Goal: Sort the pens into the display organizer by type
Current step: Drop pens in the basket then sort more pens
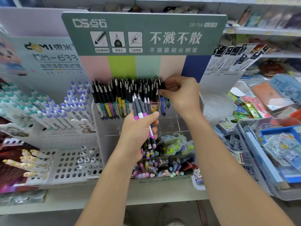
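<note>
A clear acrylic display organizer (177, 118) stands under a green header card. Its top tier holds a dense row of upright pens (123, 93) with black caps and coloured barrels. My left hand (138, 134) is closed around a bundle of grey-capped pens (140, 110) with purple and white barrels, held in front of the organizer's middle tier. My right hand (180, 93) pinches a blue-barrelled pen (162, 101) at the right end of the top row, fingers at its black cap. Lower tiers hold mixed loose pens (164, 167).
A white rack with purple- and teal-capped pens (65, 108) stands on the left, with a perforated white tray (68, 163) below it. Bins of packaged stationery (276, 144) crowd the right. Shelves run behind, and the shelf edge (146, 193) lies below the organizer.
</note>
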